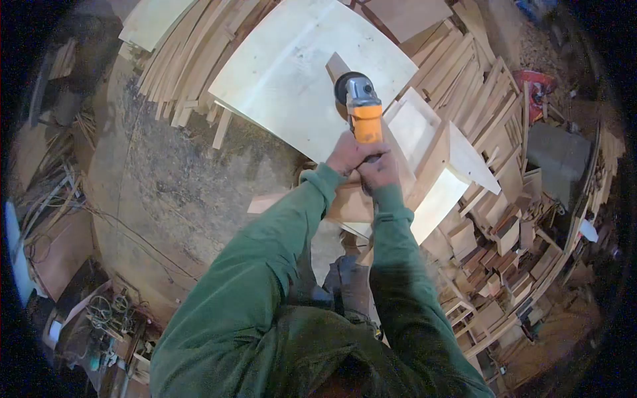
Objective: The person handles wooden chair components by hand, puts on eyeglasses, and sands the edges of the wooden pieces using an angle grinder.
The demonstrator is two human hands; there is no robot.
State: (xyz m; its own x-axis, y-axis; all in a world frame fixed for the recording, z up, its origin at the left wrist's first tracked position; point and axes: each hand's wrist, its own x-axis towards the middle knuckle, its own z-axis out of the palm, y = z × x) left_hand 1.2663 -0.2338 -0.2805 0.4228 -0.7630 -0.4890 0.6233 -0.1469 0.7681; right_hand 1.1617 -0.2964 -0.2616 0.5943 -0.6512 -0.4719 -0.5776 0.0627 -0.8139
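An orange and grey angle grinder [367,123] points away from me, its dark round disc over a narrow wooden piece [337,65]. My left hand [350,154] is wrapped round the lower part of the grinder's body. Just below and to the right, my right hand [379,172] is closed round its rear end. Both hands touch each other. Beneath the tool lies a wooden frame [352,204], partly hidden by my hands and sleeves. A large pale board [285,79] extends behind and to the left of the disc.
Long wooden strips [189,56] are stacked at the upper left. More boards and a pale box-like piece [415,129] stand to the right, with wood offcuts [507,232] heaped beyond. A cable [142,242] crosses the dusty floor [179,186] at left.
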